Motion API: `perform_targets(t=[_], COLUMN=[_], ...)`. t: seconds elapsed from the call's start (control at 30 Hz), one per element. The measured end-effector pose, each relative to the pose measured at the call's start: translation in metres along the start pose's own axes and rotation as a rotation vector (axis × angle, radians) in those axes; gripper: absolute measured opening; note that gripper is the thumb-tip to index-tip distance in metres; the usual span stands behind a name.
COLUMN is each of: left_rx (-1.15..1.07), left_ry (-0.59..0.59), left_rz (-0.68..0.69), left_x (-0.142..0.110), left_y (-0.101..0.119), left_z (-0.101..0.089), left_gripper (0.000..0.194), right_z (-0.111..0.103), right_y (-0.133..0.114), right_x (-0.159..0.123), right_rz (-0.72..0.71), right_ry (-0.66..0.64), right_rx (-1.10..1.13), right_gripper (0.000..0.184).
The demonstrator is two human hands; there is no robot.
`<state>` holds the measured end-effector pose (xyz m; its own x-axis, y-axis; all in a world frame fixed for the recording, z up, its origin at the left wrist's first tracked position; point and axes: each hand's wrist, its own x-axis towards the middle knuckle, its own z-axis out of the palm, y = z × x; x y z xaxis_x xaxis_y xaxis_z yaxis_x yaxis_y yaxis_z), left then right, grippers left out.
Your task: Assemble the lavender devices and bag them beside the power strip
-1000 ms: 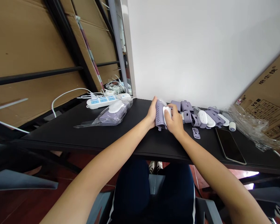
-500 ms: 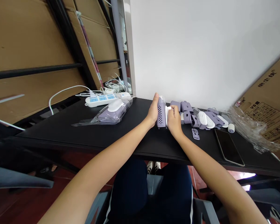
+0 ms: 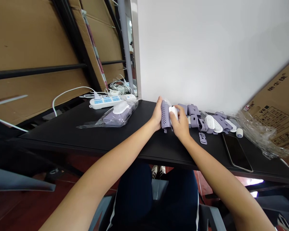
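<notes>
Carefully, a seated worker cups an upright purple perforated shell in the left hand, palm and fingers along its left side; the right hand grips a white piece, thumb laid across its face, close against the shell's right side; whether the two parts are joined cannot be told. Both are held above a black table, near its middle; a slack left palm could let the shell twist under a push from the right thumb, and a crooked press could make the white piece skid off or strain the tabs at the shell's lower end. Just right of the hands lies a cluster of purple parts and white-backed brushes; a swing of the right wrist might scatter them, the small flat purple plate most readily; a dark phone, one corner at the front edge, could be tipped off by the right forearm. To the left, a clear bag holds a purple unit topped by a white oval piece; beyond the phone, crumpled clear wrap lies by a carton marked V6, its contents out of sight.
</notes>
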<state>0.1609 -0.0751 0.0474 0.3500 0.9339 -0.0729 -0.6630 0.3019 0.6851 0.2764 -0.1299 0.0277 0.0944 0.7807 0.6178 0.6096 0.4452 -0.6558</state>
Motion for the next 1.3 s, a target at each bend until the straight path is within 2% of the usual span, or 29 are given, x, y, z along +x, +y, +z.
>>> perform_targets(t=[0.13,0.23,0.4,0.53,0.63,0.7,0.77,0.83,0.93,1.0,1.07,1.13,1.2,1.3], left_rx=[0.03,0.026,0.043,0.016,0.008,0.047,0.052,0.034,0.007,0.006,0.012,0.043,0.145,0.398], left_ry=[-0.041,-0.055,-0.031,0.101,0.334,0.438,0.454,0.453,0.43,0.404,0.393,0.42,0.486,0.594], left_rz=[0.003,-0.04,-0.074,0.01,0.113,0.126,0.143,0.148,0.147,0.147,0.137,0.147,0.218,0.385], left_x=[-0.004,-0.006,-0.001,0.01,0.019,0.023,0.026,0.029,0.031,0.033,0.035,0.037,0.039,0.042], left_y=[-0.007,-0.011,-0.01,0.0,0.014,0.023,0.032,0.038,0.042,0.043,0.043,0.043,0.044,0.044], left_z=[0.005,0.008,0.006,-0.004,-0.017,-0.027,-0.036,-0.043,-0.047,-0.048,-0.05,-0.052,-0.056,-0.063], left_gripper=[0.063,0.058,0.054,0.058,0.062,0.066,0.065,0.062,0.061,0.051,0.033,0.018,0.013,0.024], right_z=[-0.003,-0.005,-0.007,-0.01,-0.017,-0.023,-0.031,-0.042,-0.06,-0.07,-0.076,-0.08,-0.081,-0.085], right_y=[-0.004,-0.007,-0.004,0.009,0.018,0.021,0.022,0.024,0.03,0.035,0.039,0.041,0.042,0.043], right_x=[0.001,0.001,0.007,0.017,0.021,0.021,0.023,0.028,0.036,0.04,0.041,0.041,0.04,0.04], right_rz=[0.051,0.026,-0.009,0.083,0.174,0.133,0.062,0.05,0.093,0.123,0.162,0.191,0.214,0.266], right_ry=[0.109,0.134,0.055,0.0,-0.097,-0.204,-0.286,-0.293,-0.229,-0.241,-0.269,-0.275,-0.27,-0.316], right_rx=[-0.086,-0.138,-0.128,0.043,0.124,0.031,-0.144,-0.309,-0.51,-0.636,-0.73,-0.782,-0.805,-0.813], right_gripper=[0.039,0.037,0.038,0.05,0.05,0.043,0.035,0.029,0.03,0.032,0.034,0.036,0.039,0.041])
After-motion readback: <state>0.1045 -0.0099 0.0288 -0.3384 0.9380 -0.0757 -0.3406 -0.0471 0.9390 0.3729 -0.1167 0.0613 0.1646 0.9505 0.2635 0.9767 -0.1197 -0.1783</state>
